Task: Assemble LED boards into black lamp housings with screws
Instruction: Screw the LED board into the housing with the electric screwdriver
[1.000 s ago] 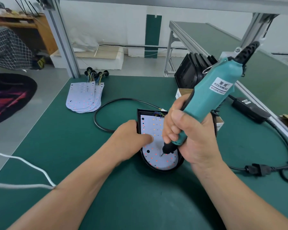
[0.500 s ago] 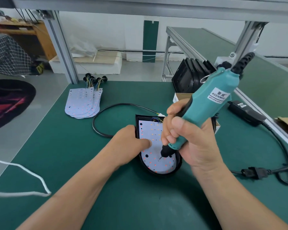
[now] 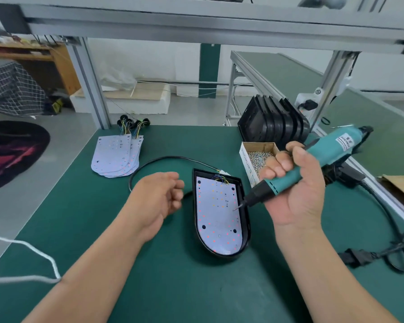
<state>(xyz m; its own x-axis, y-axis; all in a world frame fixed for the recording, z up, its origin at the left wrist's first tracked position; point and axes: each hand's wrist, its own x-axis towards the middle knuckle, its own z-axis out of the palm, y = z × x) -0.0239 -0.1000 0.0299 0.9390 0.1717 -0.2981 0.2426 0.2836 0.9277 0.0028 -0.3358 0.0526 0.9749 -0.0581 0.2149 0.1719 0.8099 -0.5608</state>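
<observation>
Both hands have just come off the board (image 3: pixel 217 215): left hand (image 3: pixel 158 201) hovers loosely curled and empty beside the housing (image 3: pixel 245 220), right hand (image 3: pixel 292 187) grips the driver (image 3: pixel 313 164), lifted. That screw looks finished; 1 more probably comes from the box (image 3: pixel 247 164) behind the right hand.

Black lamp housing (image 3: pixel 244 220): D-shaped shallow shell, lying flat and open side up on the green desk (image 3: pixel 84 206), rounded end nearest the viewer.
LED board (image 3: pixel 217 213): white, same outline, seated inside the housing; red and orange dots, dark holes, coloured wires at its far edge.
Spare LED boards (image 3: pixel 117 157): fanned stack, flat, far left of the desk.
Empty housings (image 3: pixel 273 123): black, standing on edge in a row, far right.
Screws (image 3: pixel 258 157): small, silvery, heaped in an open cardboard box (image 3: pixel 247 164) just beyond the housing.
</observation>
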